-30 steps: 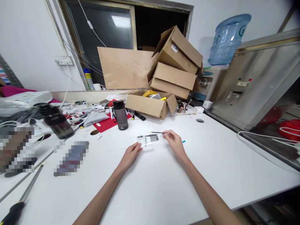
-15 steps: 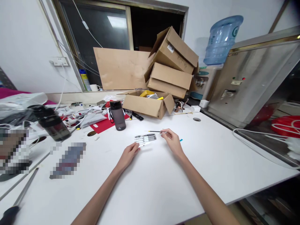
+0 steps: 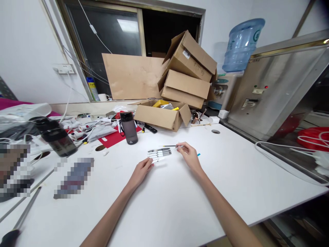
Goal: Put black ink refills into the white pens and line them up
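Note:
My left hand [image 3: 143, 168] is closed, with a white pen barrel [image 3: 158, 159] pinched in its fingertips and pointing right. Just beyond it, several white-and-grey pens [image 3: 159, 153] lie side by side on the white table. My right hand [image 3: 189, 153] is closed too, its thumb and fingertips pinching a small pale piece [image 3: 177, 148] that is too small to name. A thin dark pen refill [image 3: 168, 145] with a yellow bit lies behind the pens, its right end close to my right fingers. To the right of that hand is a small blue strip [image 3: 198, 154].
A dark bottle [image 3: 129, 130] and an open cardboard box [image 3: 156, 116] stand behind the pens. A black remote [image 3: 150, 128] lies between them. Cables, a second bottle [image 3: 58, 139] and a screwdriver [image 3: 27, 209] are on the left. A metal cabinet [image 3: 275, 89] stands at the right.
Almost nothing differs. Both hands hold nearly the same positions and grips, and the whole view has shifted very slightly.

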Demonstrator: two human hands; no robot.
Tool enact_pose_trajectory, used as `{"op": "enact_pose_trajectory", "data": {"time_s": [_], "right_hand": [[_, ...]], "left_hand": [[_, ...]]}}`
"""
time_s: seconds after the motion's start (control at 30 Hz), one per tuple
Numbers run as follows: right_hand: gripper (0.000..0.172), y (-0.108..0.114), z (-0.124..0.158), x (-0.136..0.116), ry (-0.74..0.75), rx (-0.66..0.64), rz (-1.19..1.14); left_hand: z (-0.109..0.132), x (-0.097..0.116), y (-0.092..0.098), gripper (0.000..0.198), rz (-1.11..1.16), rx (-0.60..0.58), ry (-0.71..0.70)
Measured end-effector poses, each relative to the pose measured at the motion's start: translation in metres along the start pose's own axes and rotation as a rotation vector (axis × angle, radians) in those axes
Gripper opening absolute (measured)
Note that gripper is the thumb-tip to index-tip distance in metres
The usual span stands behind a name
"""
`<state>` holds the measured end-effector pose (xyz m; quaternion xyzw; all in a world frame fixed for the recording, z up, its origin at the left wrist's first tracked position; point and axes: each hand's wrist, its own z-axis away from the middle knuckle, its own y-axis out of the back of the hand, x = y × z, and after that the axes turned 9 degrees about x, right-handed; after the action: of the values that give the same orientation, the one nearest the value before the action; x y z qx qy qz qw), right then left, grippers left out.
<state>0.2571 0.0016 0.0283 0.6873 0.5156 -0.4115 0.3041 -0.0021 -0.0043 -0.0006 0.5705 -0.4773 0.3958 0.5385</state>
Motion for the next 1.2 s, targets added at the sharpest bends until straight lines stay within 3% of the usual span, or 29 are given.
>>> {"op": "enact_pose_trajectory", "data": {"time_s": [0.73,1.2], "right_hand": [[0.028,0.0000,-0.0012,0.0036,-0.030,-0.019,-0.033],[0.034,0.0033,-0.0060,0.0035,-0.129,0.066,-0.122]], "left_hand": [[0.0039,0.0105,-0.0009,0.045,-0.025,0.022,0.005],[0.0026,0.0042,0.0005,0.047,-0.030,0.002,-0.035]]}}
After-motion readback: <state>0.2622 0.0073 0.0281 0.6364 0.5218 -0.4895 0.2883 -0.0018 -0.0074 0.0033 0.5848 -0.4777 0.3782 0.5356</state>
